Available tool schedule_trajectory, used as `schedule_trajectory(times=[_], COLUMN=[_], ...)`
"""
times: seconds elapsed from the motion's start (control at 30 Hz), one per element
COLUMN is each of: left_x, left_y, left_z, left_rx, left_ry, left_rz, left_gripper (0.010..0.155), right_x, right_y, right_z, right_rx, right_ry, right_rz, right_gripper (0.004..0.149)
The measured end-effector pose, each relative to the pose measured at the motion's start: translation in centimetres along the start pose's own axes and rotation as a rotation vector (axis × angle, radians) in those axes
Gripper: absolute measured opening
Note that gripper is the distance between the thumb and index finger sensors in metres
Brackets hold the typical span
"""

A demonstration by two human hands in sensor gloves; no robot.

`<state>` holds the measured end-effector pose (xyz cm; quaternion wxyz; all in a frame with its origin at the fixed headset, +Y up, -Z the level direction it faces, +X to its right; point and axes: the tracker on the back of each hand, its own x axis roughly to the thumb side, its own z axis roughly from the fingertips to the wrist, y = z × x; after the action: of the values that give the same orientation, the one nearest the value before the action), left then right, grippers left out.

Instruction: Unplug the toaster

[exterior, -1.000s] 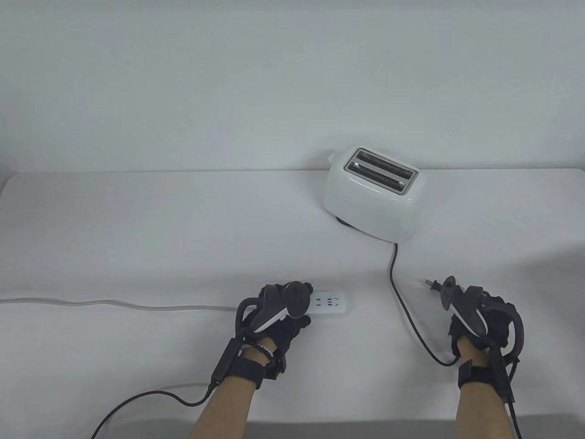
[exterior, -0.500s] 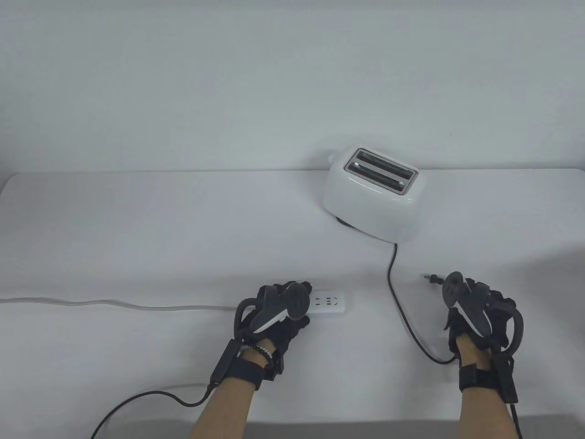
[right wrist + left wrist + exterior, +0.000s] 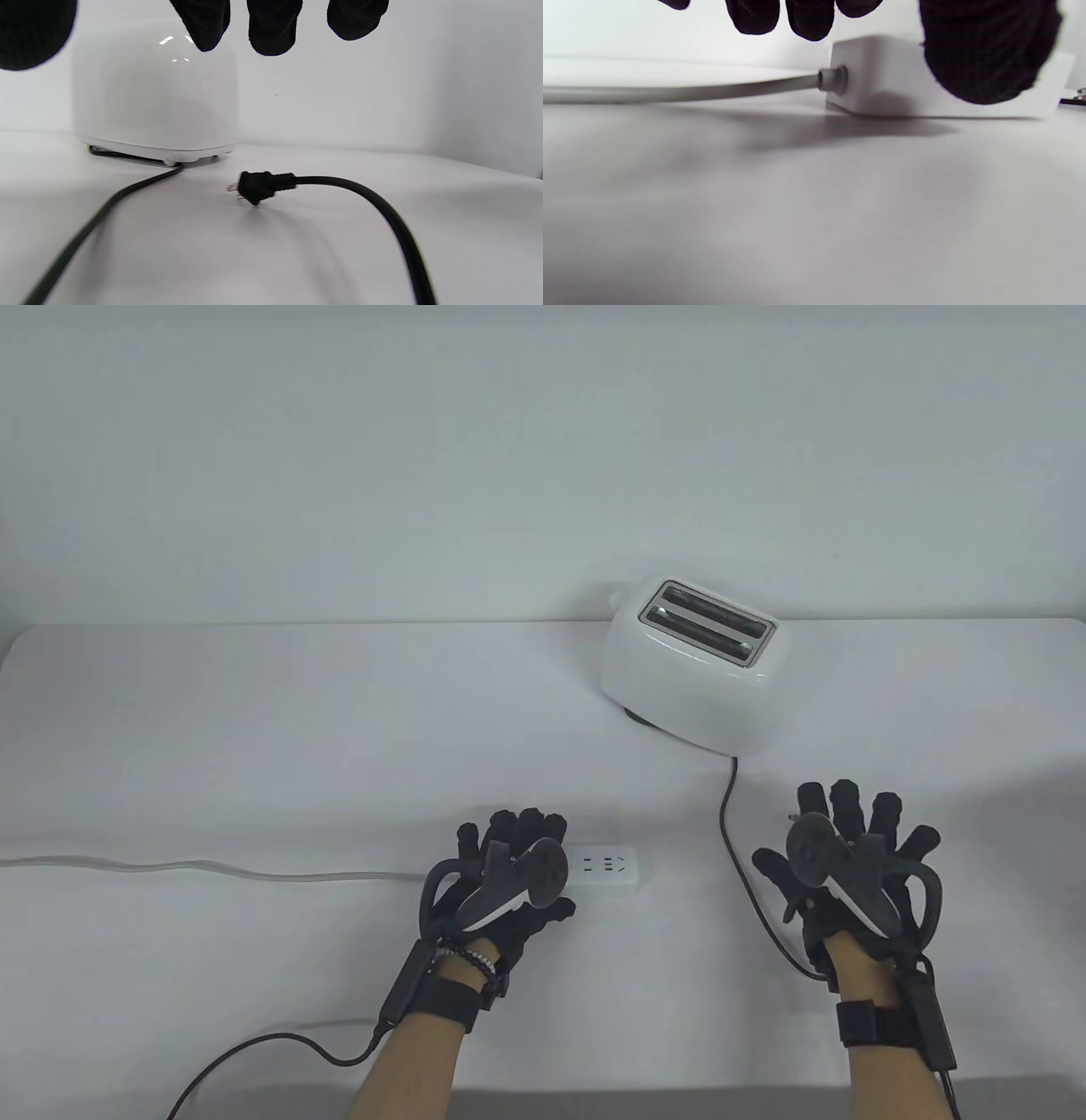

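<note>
A white two-slot toaster [image 3: 691, 674] stands toward the back of a white table [image 3: 254, 729], its black cord [image 3: 736, 848] running forward across the surface. In the right wrist view the cord's black plug [image 3: 259, 187] lies loose on the table in front of the toaster, prongs bare and pointing left, touched by no finger. Above it the right hand [image 3: 853, 861] is spread wide, its gloved fingers [image 3: 882, 814] splayed and extended, holding nothing; from the table view the plug is almost wholly hidden beneath that hand. To the left, a white power strip [image 3: 607, 869] lies flat with its grey lead [image 3: 212, 869] trailing off toward the table's left edge. The left hand [image 3: 501, 878] sits over the strip's left end, fingers [image 3: 810, 19] loosely extended above it rather than curled around it; in the left wrist view the thumb hangs in front of the strip's near side, though whether it actually touches the casing cannot be told. The strip's visible sockets sit to the right of the hand.
</note>
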<state>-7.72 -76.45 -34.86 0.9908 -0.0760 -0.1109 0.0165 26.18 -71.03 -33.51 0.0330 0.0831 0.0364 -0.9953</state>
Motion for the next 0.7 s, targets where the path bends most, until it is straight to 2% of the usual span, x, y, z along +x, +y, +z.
schedule_trajectory(times=[0.33, 0.7], left_x=[-1.1, -1.7], left_y=[1.6, 1.9], left_z=[1.2, 1.4], left_rx=[0.043, 0.049], left_ry=[0.049, 0.07], left_rz=[0.002, 0.021], left_gripper=[0.102, 0.101], right_x=[4.2, 7.0], right_y=[-0.5, -0.4], right_z=[1.1, 2.0], right_rx=[0.002, 0.02], right_ry=[-0.174, -0.276], right_rz=[0.0, -0.029], right_gripper=[0.1, 0.1])
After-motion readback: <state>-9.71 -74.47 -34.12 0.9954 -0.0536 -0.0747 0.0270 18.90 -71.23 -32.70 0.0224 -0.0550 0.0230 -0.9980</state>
